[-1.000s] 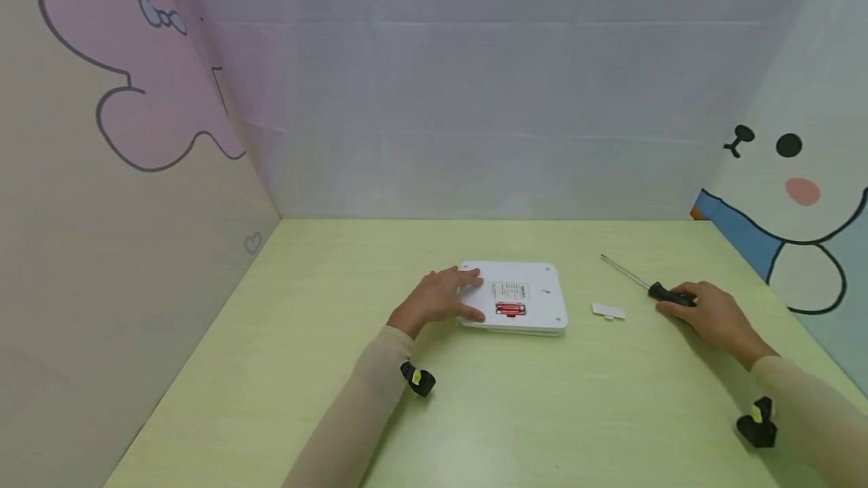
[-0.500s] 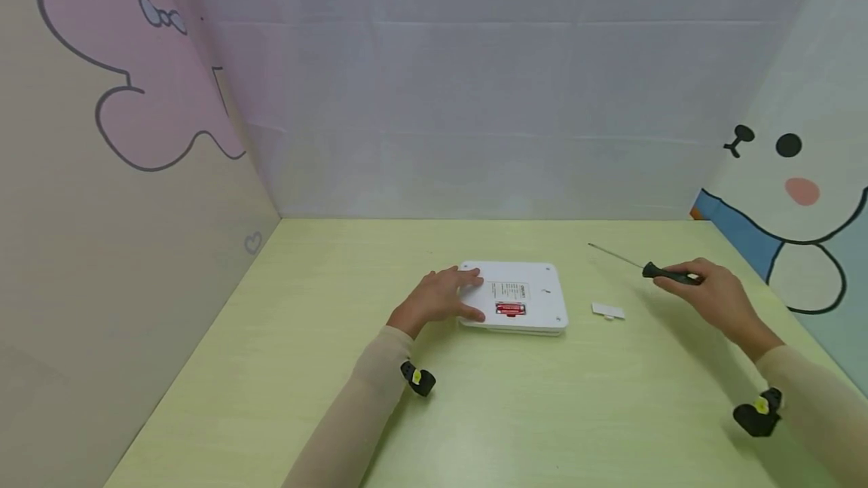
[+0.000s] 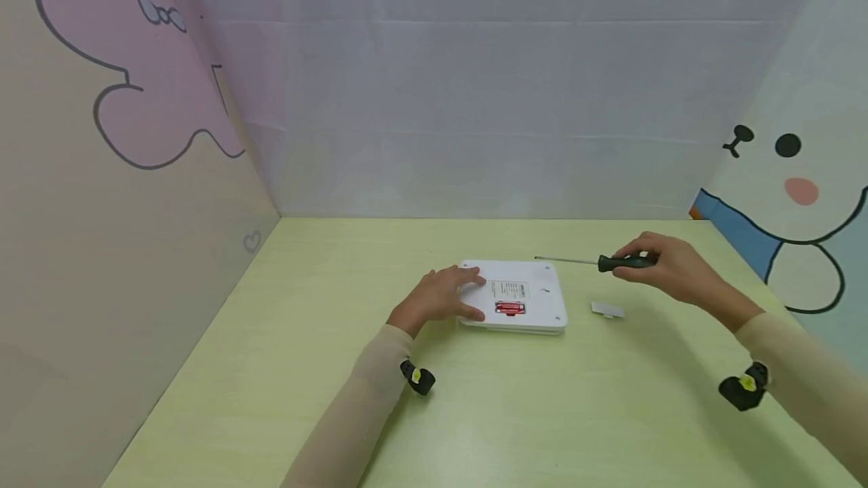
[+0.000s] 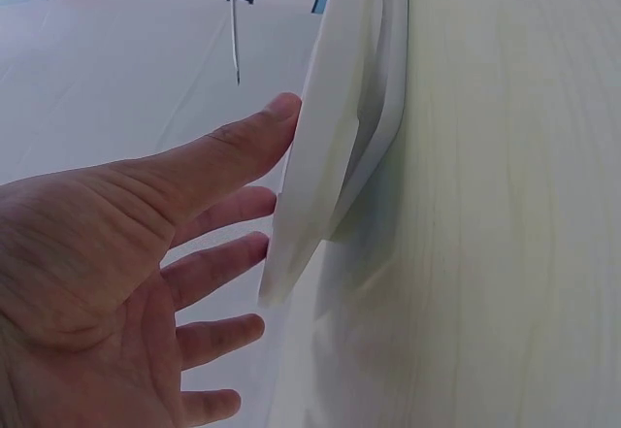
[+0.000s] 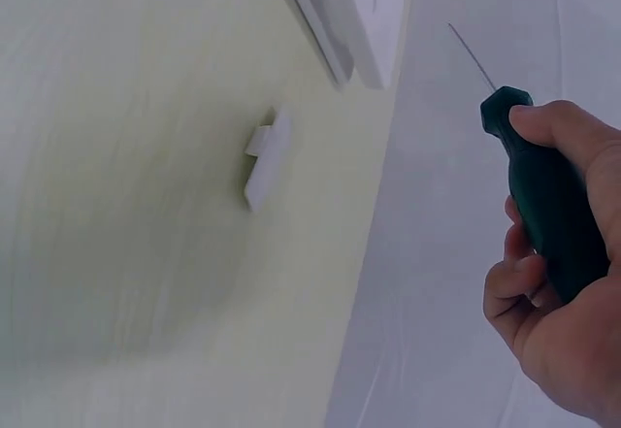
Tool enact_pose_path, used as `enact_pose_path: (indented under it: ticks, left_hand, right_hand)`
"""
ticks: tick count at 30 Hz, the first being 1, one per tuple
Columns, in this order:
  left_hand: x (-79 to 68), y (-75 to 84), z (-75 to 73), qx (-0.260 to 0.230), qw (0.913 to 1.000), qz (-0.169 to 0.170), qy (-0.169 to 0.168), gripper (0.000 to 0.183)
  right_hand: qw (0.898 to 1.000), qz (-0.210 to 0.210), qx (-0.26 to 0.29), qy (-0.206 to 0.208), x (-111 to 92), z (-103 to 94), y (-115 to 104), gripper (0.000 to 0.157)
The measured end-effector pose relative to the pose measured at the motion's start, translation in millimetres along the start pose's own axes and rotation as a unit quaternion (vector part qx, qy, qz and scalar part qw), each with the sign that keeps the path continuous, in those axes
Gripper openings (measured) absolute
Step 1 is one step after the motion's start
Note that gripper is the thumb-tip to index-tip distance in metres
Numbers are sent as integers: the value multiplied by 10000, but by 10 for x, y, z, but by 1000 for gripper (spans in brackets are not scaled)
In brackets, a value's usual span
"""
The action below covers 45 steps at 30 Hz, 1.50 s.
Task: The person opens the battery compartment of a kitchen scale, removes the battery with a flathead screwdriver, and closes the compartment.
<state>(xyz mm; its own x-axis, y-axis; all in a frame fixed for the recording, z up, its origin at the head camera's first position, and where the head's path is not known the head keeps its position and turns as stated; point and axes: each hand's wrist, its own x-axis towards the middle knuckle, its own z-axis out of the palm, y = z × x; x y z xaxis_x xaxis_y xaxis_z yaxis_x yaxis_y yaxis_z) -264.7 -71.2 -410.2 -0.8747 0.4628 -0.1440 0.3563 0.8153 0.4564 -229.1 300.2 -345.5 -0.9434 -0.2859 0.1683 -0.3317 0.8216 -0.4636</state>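
Note:
A flat white device [image 3: 525,273] with rounded corners, like a small kitchen scale, lies underside up on the table. Screws sit in its corners, and a red battery [image 3: 510,309] shows in its uncovered slot. My left hand [image 3: 442,295] rests at the device's left edge, fingers spread and thumb tip touching it [image 4: 281,106]. In my right hand [image 3: 667,266] is a screwdriver, gripped by its dark green handle [image 5: 548,205]. Its thin shaft [image 3: 570,260] points left, with the tip over the device's far right part in the head view.
A small white battery cover [image 3: 607,309] with a tab lies on the pale yellow-green table [image 3: 508,405], right of the device. A pale curtain wall [image 3: 475,119] stands behind; printed cartoon panels flank both sides.
My right hand has lifted the screwdriver off the table and carried it left, its tip now over the device. The left hand and device have stayed put.

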Motion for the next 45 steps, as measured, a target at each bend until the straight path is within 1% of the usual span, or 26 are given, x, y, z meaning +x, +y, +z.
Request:
enact_pose_path:
  ticks: [4, 7, 11, 13, 16, 21, 27, 30, 33, 36, 38, 42, 45]
  left_hand:
    - [11, -10, 10, 14, 10000, 22, 20, 67]
    - [17, -12, 13, 41, 10000, 53, 26, 67]
    - [22, -5, 16, 94, 9999, 80, 21, 66]
    - [22, 0, 19, 111, 9999, 86, 19, 67]
    - [21, 14, 21, 124, 9999, 91, 3, 67]
    - [31, 29, 25, 188, 9998, 99, 4, 68]
    - [28, 49, 31, 227, 9997, 74, 26, 67]
    - [23, 64, 35, 216, 9997, 63, 21, 67]
    - [27, 78, 42, 229, 9997, 77, 25, 68]
    - [37, 92, 50, 231, 9997, 114, 42, 67]
    - [43, 94, 54, 241, 9996, 135, 50, 67]
    - [34, 103, 56, 164, 9998, 117, 59, 66]
    - [23, 113, 57, 71, 9999, 82, 50, 67]
  right_hand:
    - [9990, -201, -131, -373, 84, -49, -155, 24]
    - [9963, -321, -191, -775, 146, -83, -240, 23]
    - [9894, -598, -229, -1306, 250, -127, -330, 16]
    - [9850, -754, -322, -1520, 307, -154, -383, 14]
    - [9786, -879, -471, -1800, 378, -203, -490, 11]
    - [9683, -1059, -807, -2112, 491, -269, -691, 8]
    - [9533, -1195, -1318, -2441, 619, -283, -972, 3]
    - [9450, -1281, -1621, -2537, 670, -270, -1115, 3]
    - [9397, -1303, -1892, -2534, 707, -255, -1210, 5]
    - [9391, -1258, -2044, -2459, 721, -251, -1215, 4]
    - [9416, -1219, -2020, -2403, 716, -250, -1175, 4]
    - [9494, -1186, -1714, -2350, 676, -253, -987, 2]
    - [9576, -1142, -1362, -2268, 623, -252, -799, 5]
